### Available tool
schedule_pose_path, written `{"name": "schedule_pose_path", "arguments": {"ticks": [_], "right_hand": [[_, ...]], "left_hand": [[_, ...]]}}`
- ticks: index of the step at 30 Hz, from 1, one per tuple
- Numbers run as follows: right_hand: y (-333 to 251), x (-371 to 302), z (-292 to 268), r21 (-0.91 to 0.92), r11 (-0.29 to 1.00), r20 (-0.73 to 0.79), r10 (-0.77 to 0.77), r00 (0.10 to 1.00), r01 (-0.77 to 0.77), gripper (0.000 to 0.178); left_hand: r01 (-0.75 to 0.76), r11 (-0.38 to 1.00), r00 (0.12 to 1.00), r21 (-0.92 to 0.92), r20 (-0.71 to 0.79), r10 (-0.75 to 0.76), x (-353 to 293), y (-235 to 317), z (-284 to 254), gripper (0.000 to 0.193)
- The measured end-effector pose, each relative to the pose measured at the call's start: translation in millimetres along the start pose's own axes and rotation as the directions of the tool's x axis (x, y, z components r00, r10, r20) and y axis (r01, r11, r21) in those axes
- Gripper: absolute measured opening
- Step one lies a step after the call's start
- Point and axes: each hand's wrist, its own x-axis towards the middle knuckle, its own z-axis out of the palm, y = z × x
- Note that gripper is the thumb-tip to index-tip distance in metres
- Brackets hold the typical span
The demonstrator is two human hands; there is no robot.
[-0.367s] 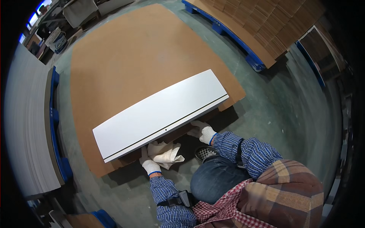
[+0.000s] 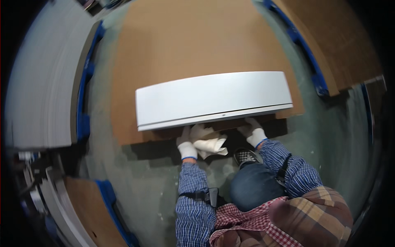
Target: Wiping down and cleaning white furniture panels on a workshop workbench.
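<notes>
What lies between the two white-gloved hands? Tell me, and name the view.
A crumpled cream cloth, close beside the left white-gloved hand, then shadowed grey-green floor toward the right white-gloved hand. The head view shows this.

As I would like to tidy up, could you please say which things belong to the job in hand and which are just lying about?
Apparently in use:
White panel, near left hand and right hand
Pale cloth beside the left hand
Cardboard sheet under the panel

Apparently just standing by:
Pale board stack, left
Brown stack, right
</notes>
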Motion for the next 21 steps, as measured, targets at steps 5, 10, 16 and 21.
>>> {"name": "schedule_pose_path", "arguments": {"ticks": [5,10,16,21], "right_hand": [[3.3,10.9,-5.2,-0.017,1.0,-0.101,-0.004,0.995,0.002,0.027],[4.6,6.2,-3.5,-0.097,0.995,-0.143,-0.023,0.989,0.009,0.03],[-18.0,-4.5,4.2,-0.152,0.984,-0.315,0.037,0.948,-0.088,0.034],[2.5,-3.0,4.1,-0.141,0.987,-0.092,0.065,0.994,-0.078,0.036]], "left_hand": [[0.079,0.873,0.993,-0.482,-0.034,-0.109,0.4,4.1,8.7,0.038],[0.136,0.837,0.981,-0.53,-0.046,-0.189,-6.2,12.2,11.8,0.04],[0.184,0.83,0.968,-0.527,-0.05,-0.246,-7.5,9.7,23.5,0.037],[0.199,0.936,0.98,-0.289,0.071,-0.186,13.0,-21.3,-13.7,0.037]]}}
